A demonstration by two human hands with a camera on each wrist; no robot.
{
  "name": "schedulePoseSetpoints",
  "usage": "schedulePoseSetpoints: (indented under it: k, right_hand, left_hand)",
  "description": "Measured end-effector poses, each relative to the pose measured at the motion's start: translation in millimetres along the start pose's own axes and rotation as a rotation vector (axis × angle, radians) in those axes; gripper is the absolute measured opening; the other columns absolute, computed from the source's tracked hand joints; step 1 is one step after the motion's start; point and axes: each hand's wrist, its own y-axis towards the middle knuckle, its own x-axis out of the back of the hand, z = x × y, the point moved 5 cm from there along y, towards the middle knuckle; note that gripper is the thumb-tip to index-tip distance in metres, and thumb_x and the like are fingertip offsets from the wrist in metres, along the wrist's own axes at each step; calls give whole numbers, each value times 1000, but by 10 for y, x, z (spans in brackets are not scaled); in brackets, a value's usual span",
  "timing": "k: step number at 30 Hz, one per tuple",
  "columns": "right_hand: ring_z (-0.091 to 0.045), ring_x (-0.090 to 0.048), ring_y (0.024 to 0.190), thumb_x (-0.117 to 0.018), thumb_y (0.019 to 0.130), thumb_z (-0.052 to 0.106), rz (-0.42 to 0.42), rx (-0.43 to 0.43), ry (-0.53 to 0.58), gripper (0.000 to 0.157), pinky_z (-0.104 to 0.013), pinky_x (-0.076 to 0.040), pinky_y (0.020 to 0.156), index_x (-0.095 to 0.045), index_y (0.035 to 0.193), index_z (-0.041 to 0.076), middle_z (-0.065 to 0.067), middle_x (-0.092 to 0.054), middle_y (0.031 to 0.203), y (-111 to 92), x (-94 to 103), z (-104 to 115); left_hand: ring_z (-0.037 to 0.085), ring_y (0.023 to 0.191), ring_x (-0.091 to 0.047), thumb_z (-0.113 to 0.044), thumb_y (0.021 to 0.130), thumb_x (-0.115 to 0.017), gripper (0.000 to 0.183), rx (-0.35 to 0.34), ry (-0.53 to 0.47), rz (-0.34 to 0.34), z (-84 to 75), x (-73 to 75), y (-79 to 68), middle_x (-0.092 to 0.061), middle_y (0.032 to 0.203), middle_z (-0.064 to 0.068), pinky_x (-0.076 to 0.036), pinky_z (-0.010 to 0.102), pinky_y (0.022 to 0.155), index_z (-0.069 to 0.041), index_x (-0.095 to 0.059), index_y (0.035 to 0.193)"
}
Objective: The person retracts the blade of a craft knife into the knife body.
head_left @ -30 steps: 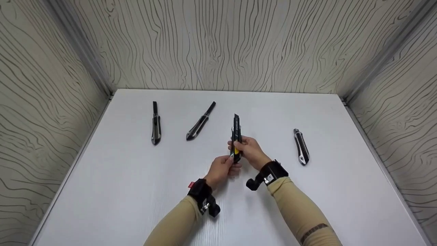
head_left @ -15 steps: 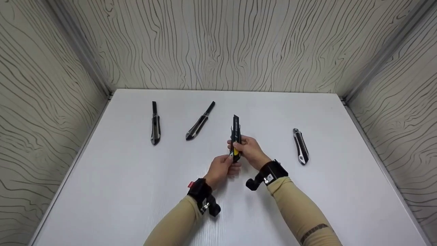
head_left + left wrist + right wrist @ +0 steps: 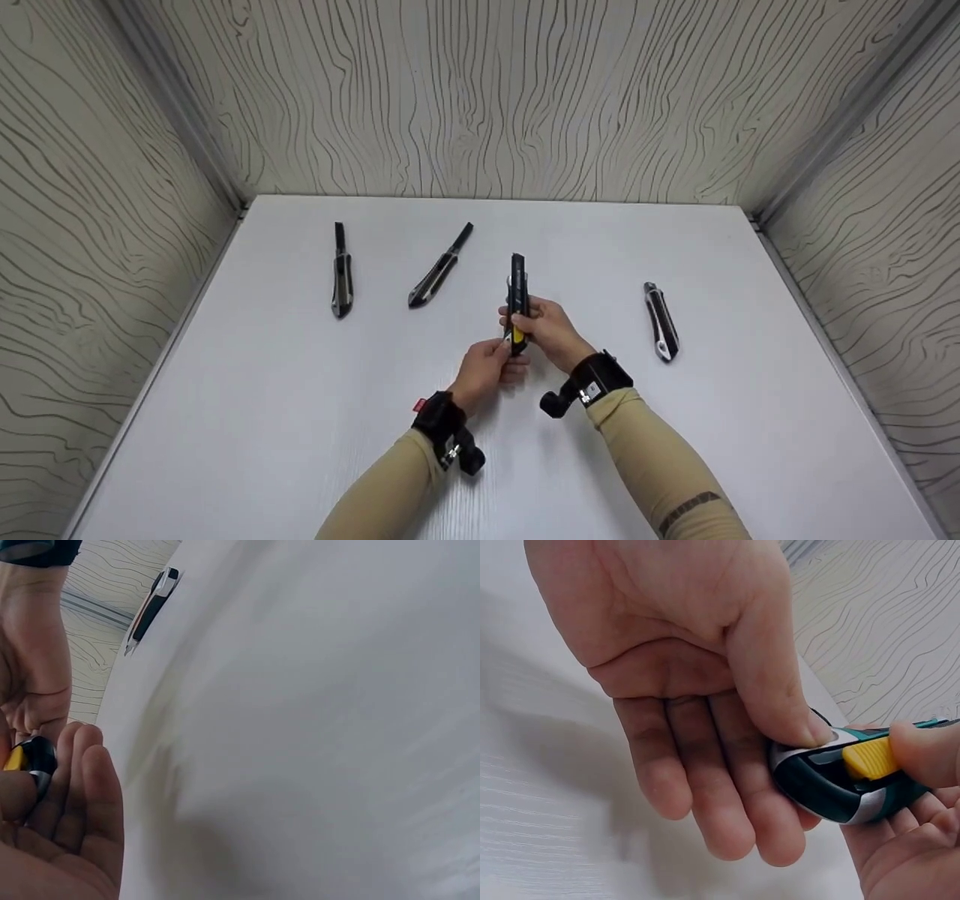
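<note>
Both hands hold a utility knife [image 3: 518,292] upright over the middle of the table, its dark blade pointing away. My left hand [image 3: 482,369] pinches the butt end between thumb and fingers. Around the handle my right hand [image 3: 553,331] grips, its thumb on the yellow slider [image 3: 870,759]. In the right wrist view, the left thumb [image 3: 776,682] presses the silver end of the handle. In the left wrist view only the knife's butt [image 3: 39,756] shows; the hands cover the rest.
Two utility knives, a left one [image 3: 342,281] and a slanted one [image 3: 435,277], lie with blades extended. A third knife [image 3: 663,322], no blade showing, lies at right. Wood-patterned walls [image 3: 465,97] border the white table [image 3: 262,420] at back and sides.
The yellow slider and right thumb have slid slightly toward the butt end. The blade tip sits a little lower, with less blade showing. The left hand holds nearly still.
</note>
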Motion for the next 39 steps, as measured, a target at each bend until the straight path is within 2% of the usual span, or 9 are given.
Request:
schedulePoseSetpoints:
  k: [9, 16, 19, 26, 29, 35, 39]
  right_hand:
    - [-16, -64, 108, -52, 98, 4, 17, 19, -53, 43, -35, -47, 102, -43, 139, -6, -23, -58, 134, -2, -27, 23]
    - [-18, -65, 106, -56, 99, 13, 2, 43, -117, 42, -34, -51, 94, -48, 139, 5, -19, -64, 127, -34, -14, 47]
    - [-18, -64, 106, -56, 99, 14, -4, 45, -125, 40, -33, -52, 94, -50, 137, 4, -18, -66, 123, -44, -20, 53]
    - [-18, -65, 104, -51, 101, 13, 5, 35, -48, 38, -29, -53, 89, -50, 133, -7, -23, -63, 125, -44, -55, 27]
    - [-18, -65, 104, -50, 101, 13, 2, 31, -18, 38, -28, -53, 88, -48, 135, -5, -25, -61, 127, -53, -62, 17]
    - [-20, -65, 109, -52, 100, 11, -40, 6, 6, 36, -33, -51, 95, -51, 135, 1, -19, -64, 127, -72, -44, -1]
    - [-21, -64, 112, -53, 99, 9, -47, -1, 15, 37, -36, -50, 99, -50, 136, 2, -18, -63, 129, -68, -41, -12]
  left_hand:
    - [26, 95, -71, -19, 106, -39, 37, 6, -20, -6, 5, 25, 4, -72, 107, 18, -58, 38, 85, 4, -58, 126]
    - [28, 92, -72, -19, 106, -40, 37, -32, -42, 9, -2, 55, 9, -71, 108, 22, -58, 40, 84, 7, -59, 124]
    - [29, 94, -72, -20, 106, -40, 39, -39, -42, 24, 1, 52, 2, -71, 109, 24, -58, 40, 85, 9, -58, 125]
    - [27, 94, -72, -20, 105, -42, 38, -38, -48, -12, 7, 49, 12, -71, 107, 23, -59, 37, 83, 9, -59, 123]
    - [25, 91, -73, -19, 105, -42, 37, -37, -47, -31, 8, 52, 20, -72, 106, 23, -59, 35, 82, 9, -60, 122]
    - [21, 90, -72, -19, 105, -43, 37, -31, -13, -31, 15, 55, 23, -74, 103, 18, -59, 32, 81, 7, -62, 121]
    - [23, 90, -73, -19, 104, -43, 36, -47, -9, -37, 17, 55, 25, -73, 102, 20, -59, 33, 80, 8, -62, 120]
